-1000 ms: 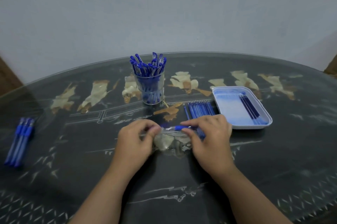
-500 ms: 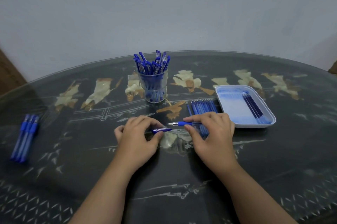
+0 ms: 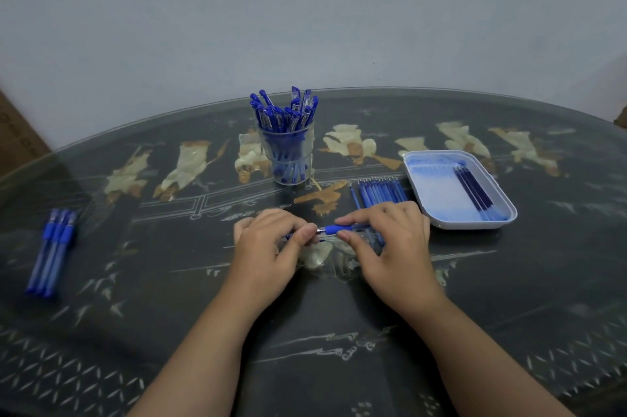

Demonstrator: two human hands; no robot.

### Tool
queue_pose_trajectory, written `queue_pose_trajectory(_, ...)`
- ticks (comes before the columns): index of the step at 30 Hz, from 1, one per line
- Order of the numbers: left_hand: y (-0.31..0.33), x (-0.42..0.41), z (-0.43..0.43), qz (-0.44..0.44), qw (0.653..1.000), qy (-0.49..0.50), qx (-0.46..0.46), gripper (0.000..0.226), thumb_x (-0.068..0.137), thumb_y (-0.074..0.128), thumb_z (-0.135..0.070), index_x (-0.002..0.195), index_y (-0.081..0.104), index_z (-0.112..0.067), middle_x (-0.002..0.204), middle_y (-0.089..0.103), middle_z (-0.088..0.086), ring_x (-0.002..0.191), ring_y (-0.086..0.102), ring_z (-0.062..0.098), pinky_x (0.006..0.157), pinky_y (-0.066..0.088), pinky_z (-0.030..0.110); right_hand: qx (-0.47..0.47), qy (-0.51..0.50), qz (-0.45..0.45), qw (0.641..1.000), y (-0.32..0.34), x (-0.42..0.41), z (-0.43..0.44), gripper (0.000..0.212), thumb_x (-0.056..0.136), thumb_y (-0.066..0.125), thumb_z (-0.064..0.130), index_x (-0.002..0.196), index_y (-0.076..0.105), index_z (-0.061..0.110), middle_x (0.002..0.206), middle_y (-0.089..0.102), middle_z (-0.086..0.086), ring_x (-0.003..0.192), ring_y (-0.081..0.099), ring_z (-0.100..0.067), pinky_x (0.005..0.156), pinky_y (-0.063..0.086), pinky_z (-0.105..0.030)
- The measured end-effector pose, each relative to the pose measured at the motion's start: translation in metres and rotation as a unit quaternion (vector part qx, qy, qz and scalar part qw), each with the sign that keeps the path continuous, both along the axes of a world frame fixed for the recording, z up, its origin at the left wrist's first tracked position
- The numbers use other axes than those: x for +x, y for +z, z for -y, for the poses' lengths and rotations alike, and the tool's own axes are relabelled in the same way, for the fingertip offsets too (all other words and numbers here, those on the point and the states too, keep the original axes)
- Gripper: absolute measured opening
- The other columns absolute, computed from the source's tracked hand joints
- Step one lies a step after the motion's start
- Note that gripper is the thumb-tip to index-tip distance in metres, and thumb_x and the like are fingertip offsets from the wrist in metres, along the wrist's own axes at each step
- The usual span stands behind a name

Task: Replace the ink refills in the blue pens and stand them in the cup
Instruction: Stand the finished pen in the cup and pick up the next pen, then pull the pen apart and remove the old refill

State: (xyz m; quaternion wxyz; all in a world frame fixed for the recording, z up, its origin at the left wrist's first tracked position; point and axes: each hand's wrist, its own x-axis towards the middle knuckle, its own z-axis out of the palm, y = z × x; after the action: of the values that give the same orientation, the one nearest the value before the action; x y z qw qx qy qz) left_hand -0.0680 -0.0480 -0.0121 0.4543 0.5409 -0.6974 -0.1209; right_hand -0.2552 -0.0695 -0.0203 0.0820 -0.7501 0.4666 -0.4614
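My right hand [image 3: 386, 243] pinches a blue pen [image 3: 337, 230] by its grip, tip pointing left. My left hand [image 3: 271, 243] holds the pen's blue cap [image 3: 288, 237] in curled fingers, its thumb right at the pen's metal tip. Both hands hover low over the table's middle. A clear cup [image 3: 288, 155] packed with several blue pens stands behind them. A row of several blue refills [image 3: 380, 192] lies just beyond my right hand. Three blue pens [image 3: 51, 250] lie at the far left.
A white tray [image 3: 420, 186] holding a few dark refills [image 3: 475, 192] sits at the right, close to my right hand. The dark glass-topped table [image 3: 305, 348] has an inlaid pattern. A pale wall rises behind the table's far edge.
The pen came apart from its cap half a second ago, with the bare tip showing. Now my left hand has brought the cap back against the pen's tip.
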Motion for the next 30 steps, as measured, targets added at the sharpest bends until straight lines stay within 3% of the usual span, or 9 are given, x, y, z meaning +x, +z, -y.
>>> queue_pose_trajectory(4, 0.001, -0.002, -0.001, -0.01, 1.0, 0.014, 0.006, 0.028, 0.091, 0.049, -0.056, 0.089, 0.066, -0.034, 0.089, 0.067, -0.02, 0.093, 0.063, 0.009, 0.086, 0.044, 0.057, -0.001, 0.004, 0.009, 1.0, 0.001, 0.0, 0.0, 0.019, 0.086, 0.057, 0.05, 0.096, 0.068, 0.04, 0.088, 0.059, 0.02, 0.09, 0.045, -0.01, 0.082, 0.028, -0.028)
queue_pose_trajectory(7, 0.006, -0.005, -0.004, -0.036, 0.999, -0.001, 0.013, 0.029, 0.08, 0.062, -0.056, 0.103, 0.067, -0.038, 0.099, 0.068, -0.023, 0.103, 0.062, 0.005, 0.095, 0.045, 0.046, -0.005, 0.0, 0.007, 1.0, 0.002, 0.001, -0.001, 0.019, 0.086, 0.056, 0.05, 0.097, 0.069, 0.039, 0.088, 0.059, 0.02, 0.09, 0.045, -0.011, 0.082, 0.028, -0.029)
queue_pose_trajectory(12, 0.006, -0.003, -0.003, -0.026, 1.0, 0.006, 0.004, 0.028, 0.087, 0.054, -0.05, 0.085, 0.071, -0.028, 0.094, 0.067, -0.018, 0.093, 0.061, 0.004, 0.088, 0.048, 0.041, -0.008, -0.006, 0.005, 1.0, 0.0, 0.0, -0.001, 0.02, 0.086, 0.056, 0.051, 0.097, 0.069, 0.039, 0.087, 0.058, 0.02, 0.09, 0.045, -0.011, 0.083, 0.028, -0.028)
queue_pose_trajectory(16, 0.008, -0.004, -0.005, -0.041, 0.999, -0.004, 0.029, 0.026, 0.08, 0.076, -0.034, 0.104, 0.068, -0.03, 0.093, 0.069, -0.018, 0.098, 0.062, 0.001, 0.09, 0.04, 0.012, -0.006, -0.011, 0.009, 1.0, 0.001, 0.0, -0.001, 0.021, 0.086, 0.056, 0.051, 0.097, 0.069, 0.039, 0.087, 0.058, 0.02, 0.091, 0.045, -0.011, 0.083, 0.026, -0.027)
queue_pose_trajectory(18, 0.007, -0.003, -0.004, -0.032, 0.999, -0.001, 0.023, 0.002, 0.085, 0.07, -0.026, 0.086, 0.069, -0.027, 0.086, 0.068, -0.015, 0.09, 0.063, 0.004, 0.08, 0.04, 0.01, -0.008, -0.008, 0.003, 1.0, 0.001, 0.0, 0.0, 0.02, 0.086, 0.055, 0.051, 0.097, 0.069, 0.04, 0.087, 0.058, 0.02, 0.091, 0.045, -0.011, 0.083, 0.026, -0.028)
queue_pose_trajectory(19, 0.008, -0.003, -0.004, -0.03, 0.999, 0.007, 0.016, 0.007, 0.087, 0.066, -0.028, 0.081, 0.068, -0.027, 0.082, 0.068, -0.014, 0.087, 0.062, 0.004, 0.078, 0.04, 0.01, -0.009, -0.007, 0.002, 1.0, 0.001, 0.0, -0.001, 0.02, 0.086, 0.055, 0.051, 0.097, 0.069, 0.04, 0.088, 0.058, 0.02, 0.091, 0.044, -0.011, 0.083, 0.027, -0.028)
queue_pose_trajectory(23, 0.013, -0.007, -0.01, -0.068, 0.997, -0.004, 0.047, 0.027, 0.079, 0.075, -0.032, 0.105, 0.069, -0.028, 0.087, 0.071, -0.012, 0.092, 0.063, -0.003, 0.081, 0.037, 0.002, -0.003, -0.01, 0.005, 1.0, 0.0, 0.0, 0.0, 0.02, 0.086, 0.056, 0.051, 0.097, 0.068, 0.04, 0.088, 0.058, 0.021, 0.091, 0.044, -0.011, 0.084, 0.026, -0.027)
queue_pose_trajectory(26, 0.014, -0.007, -0.01, -0.07, 0.997, -0.003, 0.038, 0.016, 0.08, 0.076, -0.011, 0.089, 0.071, -0.024, 0.079, 0.07, -0.013, 0.084, 0.063, -0.003, 0.075, 0.038, 0.002, -0.006, -0.01, -0.002, 1.0, 0.0, 0.0, 0.0, 0.02, 0.086, 0.056, 0.051, 0.097, 0.069, 0.039, 0.088, 0.059, 0.021, 0.091, 0.045, -0.011, 0.083, 0.027, -0.028)
queue_pose_trajectory(30, 0.013, -0.006, -0.008, -0.072, 0.997, 0.011, 0.036, 0.007, 0.08, 0.074, -0.022, 0.086, 0.073, -0.026, 0.079, 0.07, -0.013, 0.082, 0.064, 0.0, 0.075, 0.041, 0.004, -0.005, -0.012, -0.002, 1.0, 0.0, 0.0, -0.001, 0.021, 0.086, 0.055, 0.051, 0.097, 0.069, 0.04, 0.088, 0.059, 0.021, 0.091, 0.045, -0.011, 0.083, 0.025, -0.026)
